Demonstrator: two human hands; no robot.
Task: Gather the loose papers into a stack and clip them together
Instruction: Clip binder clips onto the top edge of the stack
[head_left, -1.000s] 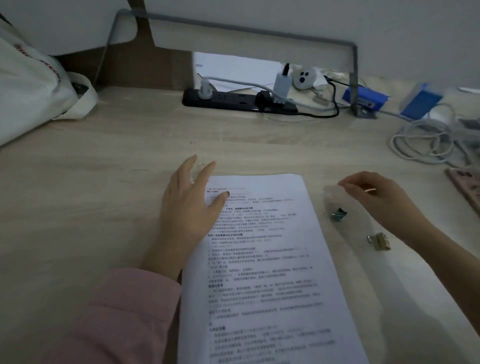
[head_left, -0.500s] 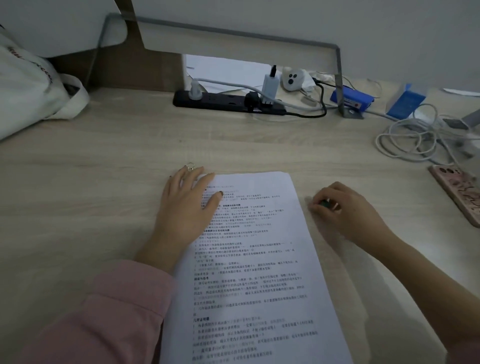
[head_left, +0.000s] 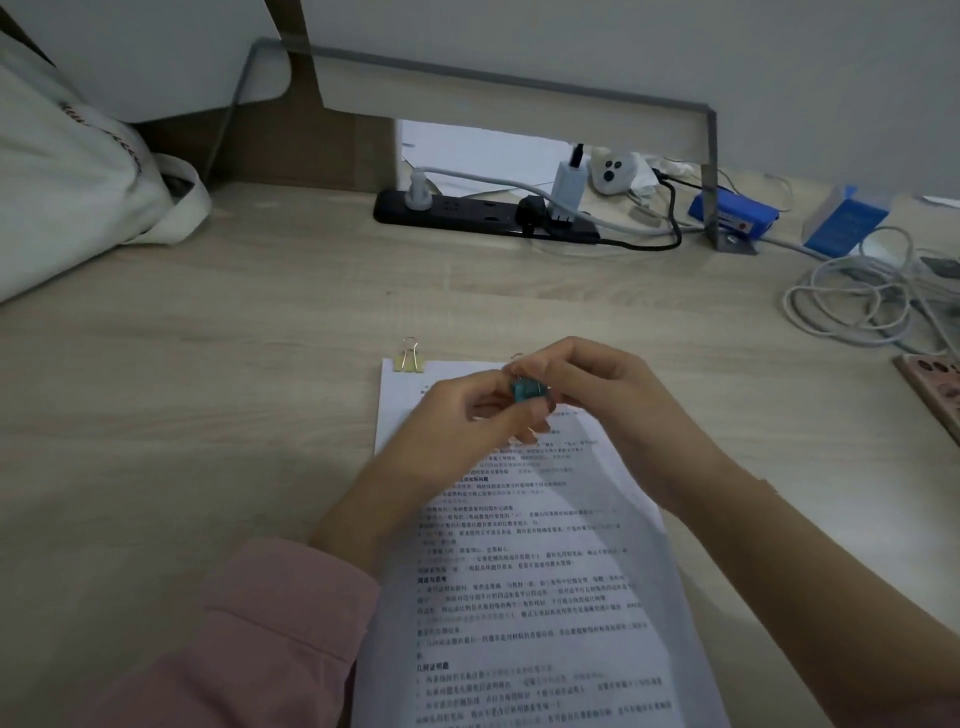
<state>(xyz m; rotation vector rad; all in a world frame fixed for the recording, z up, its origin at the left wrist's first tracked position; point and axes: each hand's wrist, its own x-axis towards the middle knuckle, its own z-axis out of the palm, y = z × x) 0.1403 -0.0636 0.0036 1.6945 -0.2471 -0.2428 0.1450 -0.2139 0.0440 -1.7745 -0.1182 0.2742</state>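
While a gold clip (head_left: 410, 359) grips the papers (head_left: 524, 587): both hands (head_left: 467, 421) (head_left: 597, 395) pinching a teal clip (head_left: 524, 391).

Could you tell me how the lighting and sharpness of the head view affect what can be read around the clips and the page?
Head view: dim, flat light with no glare; the hands cast a soft shadow on the paper stack; its print is too soft to read; the teal clip between left hand and right hand is slightly smeared, the gold clip on the top-left corner clearer; wide-angle bending curves the desk edges.
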